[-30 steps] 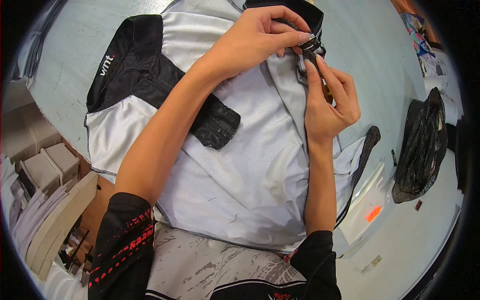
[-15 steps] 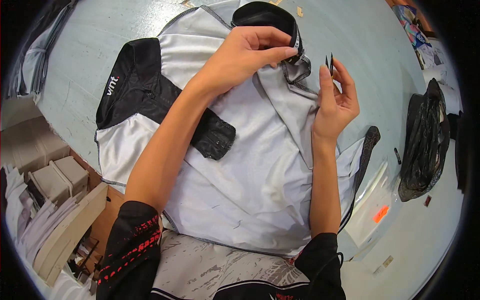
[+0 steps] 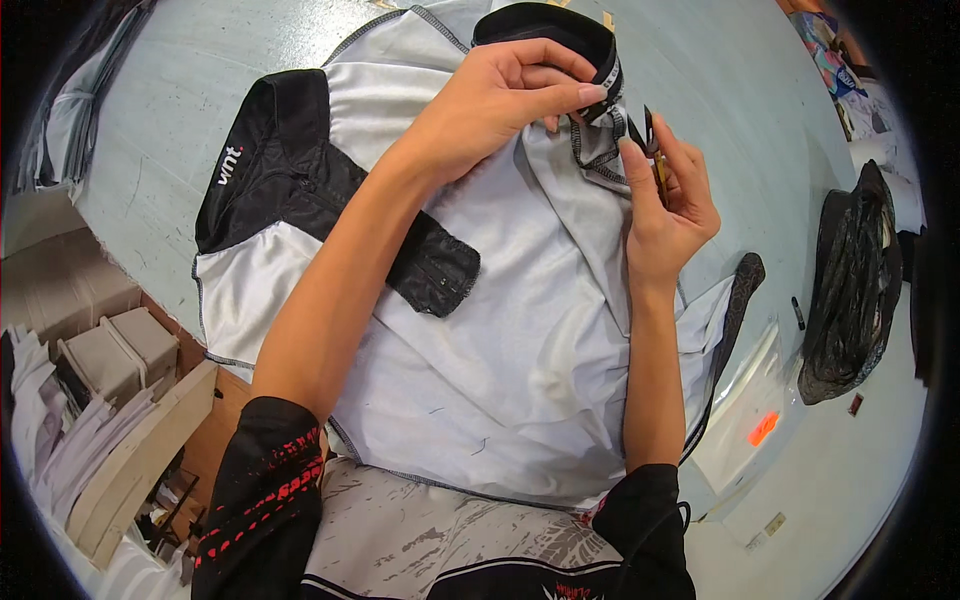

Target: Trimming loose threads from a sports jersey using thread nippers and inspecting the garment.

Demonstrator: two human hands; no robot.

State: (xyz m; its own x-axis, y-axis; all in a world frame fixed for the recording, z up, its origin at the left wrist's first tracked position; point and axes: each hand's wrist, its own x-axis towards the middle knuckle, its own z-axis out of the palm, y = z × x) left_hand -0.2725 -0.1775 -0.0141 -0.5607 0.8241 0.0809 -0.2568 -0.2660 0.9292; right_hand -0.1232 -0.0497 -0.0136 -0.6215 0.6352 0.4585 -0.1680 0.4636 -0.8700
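Observation:
A white-grey garment [image 3: 500, 380] with dark overlocked seams lies inside out across the table. At its far end my left hand [image 3: 495, 105] pinches the edge of a black cuff [image 3: 545, 20], thumb against forefinger. My right hand [image 3: 675, 200] is closed around small thread snips [image 3: 648, 125], whose dark blades point up and away. The blades are parted and close to the seam beside the cuff; I cannot tell whether they touch it. A black collar and placket [image 3: 300, 190] lie to the left of my left forearm, partly covered by it.
On the right lie a black plastic bag [image 3: 848, 290], a dark pen [image 3: 797, 313] and a clear bag with an orange sticker [image 3: 763, 428]. Grey boxes [image 3: 120, 355] stand below the table's left edge. Stacked cloth [image 3: 75, 120] is at the far left.
The snips have turned and moved left, nearer the cuff seam. My left hand and the cuff have shifted slightly right.

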